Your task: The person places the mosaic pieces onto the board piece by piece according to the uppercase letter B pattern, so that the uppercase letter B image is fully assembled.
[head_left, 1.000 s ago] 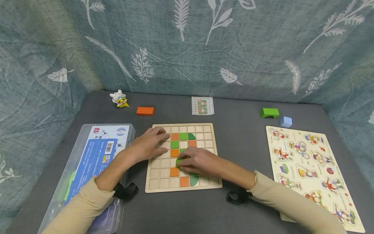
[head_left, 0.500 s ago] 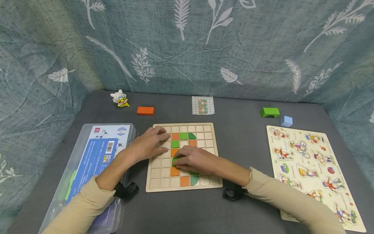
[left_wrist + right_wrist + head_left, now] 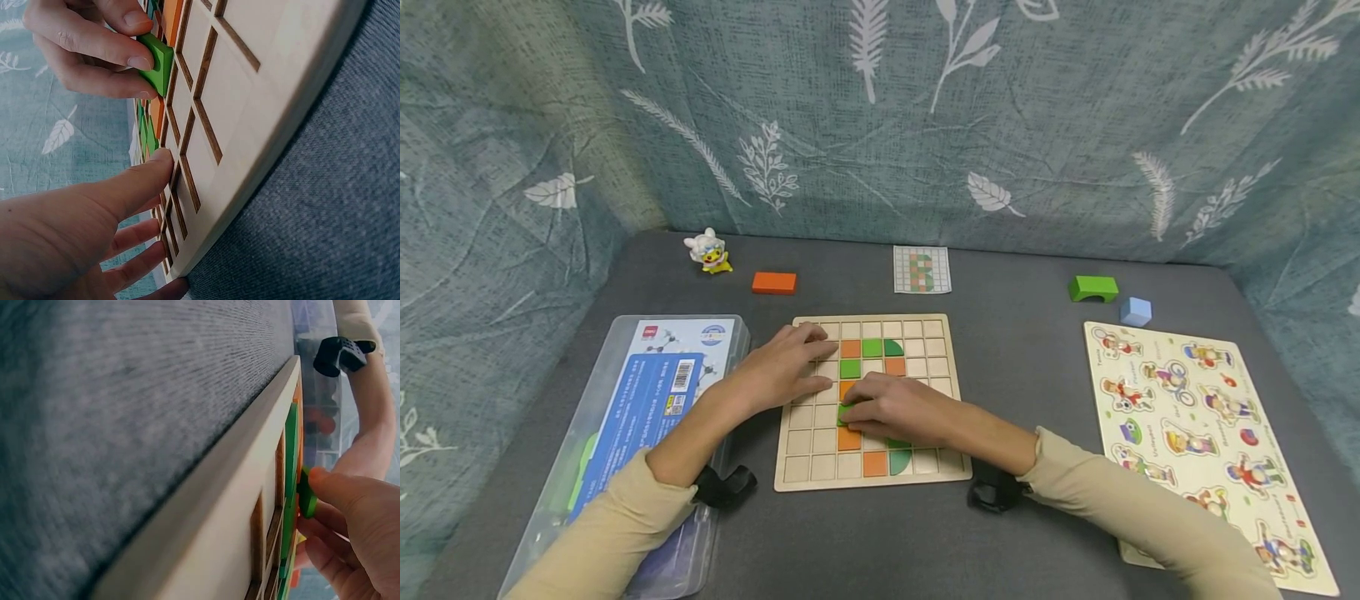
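Observation:
A wooden grid board lies on the dark table, with orange and green square tiles and rounded dark green tiles set in its cells. My right hand pinches a green square tile between thumb and fingers, over a cell between two orange tiles. In the left wrist view that tile sits tilted at the board's surface. My left hand rests on the board's left side, fingers spread, thumb on the grid. Part of the board's middle is hidden under my right hand.
A pattern card lies behind the board. A clear plastic case stands left, a picture puzzle board right. Farther back are an orange block, a small figurine, a green arch block and a blue cube.
My right hand has moved slightly left with the green square tile, bringing it to the column of orange and green tiles. My left hand has stayed in place.

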